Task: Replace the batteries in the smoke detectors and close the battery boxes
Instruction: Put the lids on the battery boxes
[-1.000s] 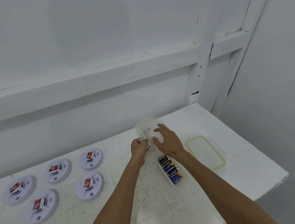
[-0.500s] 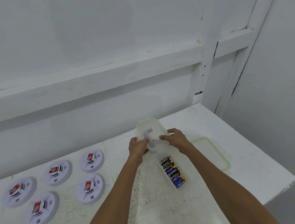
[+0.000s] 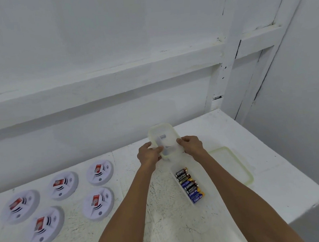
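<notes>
Both hands hold a translucent lidded plastic box (image 3: 163,139) above the white table (image 3: 274,184). My left hand (image 3: 148,155) grips its near left corner and my right hand (image 3: 191,144) grips its near right edge. Below them an open clear box (image 3: 190,185) lies on the table with several batteries in a row. Several round white smoke detectors with red battery labels lie at the left; one smoke detector (image 3: 99,172) is closest to my left hand.
A loose translucent lid (image 3: 232,164) with a greenish rim lies flat to the right of the battery box. White wall panels and a ledge stand behind the table. The table's right edge drops off at the far right.
My right hand moved from the top of the lidded box to its right edge. The box now sits a little higher between both hands.
</notes>
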`<state>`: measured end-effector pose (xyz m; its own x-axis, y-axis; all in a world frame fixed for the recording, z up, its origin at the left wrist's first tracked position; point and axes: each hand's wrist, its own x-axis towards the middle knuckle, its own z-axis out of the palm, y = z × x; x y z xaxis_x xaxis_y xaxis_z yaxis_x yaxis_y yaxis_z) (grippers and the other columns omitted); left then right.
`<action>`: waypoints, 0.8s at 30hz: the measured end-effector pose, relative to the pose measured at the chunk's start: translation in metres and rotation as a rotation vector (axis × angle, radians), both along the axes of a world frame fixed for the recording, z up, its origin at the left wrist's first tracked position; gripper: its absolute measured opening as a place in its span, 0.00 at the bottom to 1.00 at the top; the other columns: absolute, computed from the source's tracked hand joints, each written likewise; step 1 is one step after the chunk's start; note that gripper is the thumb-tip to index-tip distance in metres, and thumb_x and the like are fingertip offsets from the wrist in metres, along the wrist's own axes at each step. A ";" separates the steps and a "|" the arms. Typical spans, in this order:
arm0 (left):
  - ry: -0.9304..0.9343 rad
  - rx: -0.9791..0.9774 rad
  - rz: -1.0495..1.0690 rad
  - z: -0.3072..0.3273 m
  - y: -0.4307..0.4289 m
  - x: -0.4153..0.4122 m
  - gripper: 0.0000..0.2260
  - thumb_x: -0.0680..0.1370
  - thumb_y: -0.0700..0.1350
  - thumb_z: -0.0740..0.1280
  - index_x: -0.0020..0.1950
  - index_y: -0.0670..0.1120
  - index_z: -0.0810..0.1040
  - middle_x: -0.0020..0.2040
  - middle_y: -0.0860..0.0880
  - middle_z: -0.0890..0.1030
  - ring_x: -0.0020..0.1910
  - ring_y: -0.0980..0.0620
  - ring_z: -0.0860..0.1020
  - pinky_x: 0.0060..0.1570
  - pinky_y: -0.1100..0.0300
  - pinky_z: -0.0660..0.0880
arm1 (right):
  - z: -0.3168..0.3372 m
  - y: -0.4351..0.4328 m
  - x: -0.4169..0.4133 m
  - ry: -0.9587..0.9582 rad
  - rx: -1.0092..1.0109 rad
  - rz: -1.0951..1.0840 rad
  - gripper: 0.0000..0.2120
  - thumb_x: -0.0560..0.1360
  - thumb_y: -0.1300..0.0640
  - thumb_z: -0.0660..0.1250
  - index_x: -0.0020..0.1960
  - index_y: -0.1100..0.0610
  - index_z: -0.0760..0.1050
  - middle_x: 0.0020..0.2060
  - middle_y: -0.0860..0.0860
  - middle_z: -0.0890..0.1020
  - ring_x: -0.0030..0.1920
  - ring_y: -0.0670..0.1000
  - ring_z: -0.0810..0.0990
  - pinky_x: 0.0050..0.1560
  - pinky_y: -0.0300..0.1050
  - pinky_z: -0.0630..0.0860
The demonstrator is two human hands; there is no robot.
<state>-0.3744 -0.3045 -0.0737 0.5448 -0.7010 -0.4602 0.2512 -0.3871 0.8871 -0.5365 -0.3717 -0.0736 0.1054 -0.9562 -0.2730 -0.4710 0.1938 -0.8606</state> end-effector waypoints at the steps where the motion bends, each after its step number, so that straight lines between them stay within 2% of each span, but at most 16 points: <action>1: -0.023 0.014 -0.030 -0.001 -0.001 0.000 0.29 0.74 0.36 0.78 0.73 0.39 0.74 0.62 0.38 0.81 0.59 0.39 0.81 0.51 0.49 0.82 | 0.000 0.000 0.000 -0.012 0.018 -0.006 0.19 0.77 0.47 0.69 0.56 0.63 0.81 0.49 0.60 0.84 0.50 0.60 0.82 0.57 0.59 0.78; 3: -0.063 0.037 -0.084 -0.001 -0.004 0.002 0.27 0.75 0.37 0.77 0.73 0.39 0.75 0.65 0.39 0.81 0.61 0.39 0.80 0.57 0.47 0.81 | -0.001 -0.002 -0.001 -0.077 0.082 -0.016 0.18 0.77 0.48 0.70 0.59 0.60 0.81 0.51 0.56 0.84 0.51 0.57 0.82 0.58 0.58 0.79; 5: -0.044 0.054 -0.094 0.000 -0.008 0.007 0.26 0.75 0.36 0.78 0.72 0.37 0.76 0.66 0.41 0.80 0.63 0.40 0.79 0.63 0.47 0.78 | 0.002 -0.004 -0.001 -0.139 0.142 -0.023 0.18 0.77 0.51 0.70 0.60 0.62 0.80 0.54 0.56 0.82 0.54 0.58 0.82 0.58 0.56 0.80; 7: 0.048 0.062 -0.102 0.001 -0.012 0.012 0.24 0.74 0.32 0.77 0.69 0.35 0.77 0.64 0.42 0.81 0.59 0.41 0.80 0.61 0.50 0.79 | 0.006 -0.008 -0.001 -0.155 0.181 -0.020 0.16 0.78 0.53 0.69 0.60 0.63 0.79 0.56 0.58 0.81 0.56 0.58 0.81 0.56 0.51 0.81; 9: 0.116 0.077 -0.117 0.001 -0.015 0.016 0.21 0.72 0.29 0.77 0.65 0.33 0.80 0.62 0.38 0.83 0.55 0.41 0.83 0.60 0.50 0.81 | 0.010 -0.010 -0.002 -0.152 0.212 -0.002 0.16 0.78 0.54 0.69 0.60 0.64 0.79 0.57 0.58 0.81 0.56 0.57 0.80 0.52 0.47 0.81; 12: -0.023 0.148 -0.181 0.008 -0.021 0.020 0.18 0.70 0.31 0.80 0.58 0.34 0.83 0.58 0.37 0.84 0.51 0.41 0.85 0.56 0.46 0.83 | 0.014 -0.010 -0.003 -0.053 0.160 0.071 0.16 0.79 0.53 0.67 0.59 0.65 0.79 0.58 0.60 0.81 0.56 0.58 0.80 0.51 0.47 0.81; 13: -0.082 0.168 -0.221 0.015 -0.020 0.020 0.18 0.69 0.32 0.80 0.57 0.34 0.82 0.59 0.37 0.84 0.50 0.41 0.85 0.53 0.46 0.84 | 0.015 -0.010 -0.004 0.007 0.126 0.113 0.17 0.79 0.53 0.67 0.61 0.65 0.78 0.58 0.61 0.80 0.57 0.57 0.80 0.51 0.47 0.82; 15: -0.196 0.162 -0.316 0.027 -0.024 0.022 0.27 0.69 0.31 0.80 0.66 0.38 0.75 0.64 0.39 0.81 0.53 0.41 0.84 0.42 0.49 0.85 | 0.017 -0.012 -0.006 0.096 0.073 0.237 0.25 0.78 0.51 0.67 0.72 0.61 0.69 0.62 0.59 0.78 0.59 0.56 0.79 0.50 0.47 0.81; 16: -0.235 0.156 -0.368 0.033 -0.025 0.023 0.39 0.70 0.31 0.79 0.77 0.42 0.66 0.66 0.40 0.78 0.53 0.41 0.82 0.34 0.53 0.84 | 0.018 -0.013 -0.008 0.117 0.073 0.318 0.31 0.76 0.50 0.69 0.75 0.59 0.65 0.63 0.58 0.78 0.59 0.55 0.78 0.49 0.45 0.80; 17: -0.234 0.153 -0.425 0.037 -0.027 0.026 0.50 0.71 0.31 0.79 0.84 0.46 0.52 0.66 0.41 0.76 0.52 0.42 0.81 0.29 0.56 0.82 | 0.018 -0.015 -0.010 0.143 0.077 0.407 0.34 0.73 0.47 0.72 0.74 0.56 0.65 0.63 0.56 0.78 0.58 0.54 0.79 0.51 0.46 0.80; 18: -0.217 0.160 -0.493 0.039 -0.031 0.030 0.57 0.72 0.31 0.78 0.84 0.51 0.39 0.63 0.42 0.77 0.49 0.42 0.82 0.28 0.56 0.82 | 0.018 -0.016 -0.013 0.178 0.074 0.490 0.34 0.70 0.45 0.74 0.72 0.53 0.68 0.61 0.53 0.79 0.57 0.52 0.79 0.55 0.49 0.79; 19: -0.198 0.182 -0.575 0.041 -0.034 0.034 0.62 0.72 0.32 0.78 0.82 0.55 0.30 0.59 0.43 0.78 0.47 0.41 0.84 0.33 0.53 0.84 | 0.016 -0.016 -0.016 0.206 0.067 0.549 0.35 0.66 0.43 0.76 0.70 0.51 0.70 0.60 0.50 0.79 0.57 0.51 0.79 0.59 0.52 0.78; 21: -0.166 0.226 -0.704 0.043 -0.041 0.044 0.65 0.73 0.33 0.79 0.79 0.58 0.24 0.53 0.44 0.80 0.49 0.38 0.86 0.47 0.47 0.85 | 0.013 -0.017 -0.020 0.202 0.053 0.593 0.40 0.60 0.42 0.80 0.69 0.48 0.71 0.59 0.46 0.79 0.57 0.49 0.78 0.61 0.53 0.77; 23: -0.154 0.274 -0.790 0.043 -0.049 0.056 0.66 0.70 0.35 0.81 0.80 0.58 0.26 0.54 0.42 0.82 0.51 0.39 0.87 0.53 0.46 0.84 | 0.012 -0.018 -0.023 0.175 0.029 0.619 0.43 0.57 0.42 0.82 0.69 0.47 0.71 0.58 0.45 0.80 0.57 0.48 0.79 0.60 0.50 0.78; 24: -0.149 0.285 -0.833 0.043 -0.053 0.059 0.66 0.69 0.36 0.83 0.82 0.58 0.32 0.56 0.41 0.83 0.50 0.40 0.87 0.54 0.47 0.84 | 0.011 -0.019 -0.024 0.175 0.008 0.627 0.43 0.56 0.42 0.83 0.69 0.46 0.72 0.58 0.45 0.80 0.56 0.48 0.79 0.59 0.49 0.79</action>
<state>-0.3150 -0.3572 -0.0308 -0.0218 -0.7658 -0.6427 -0.3206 -0.6035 0.7301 -0.5601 -0.3908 -0.0621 0.5966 -0.7255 -0.3432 -0.6295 -0.1577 -0.7608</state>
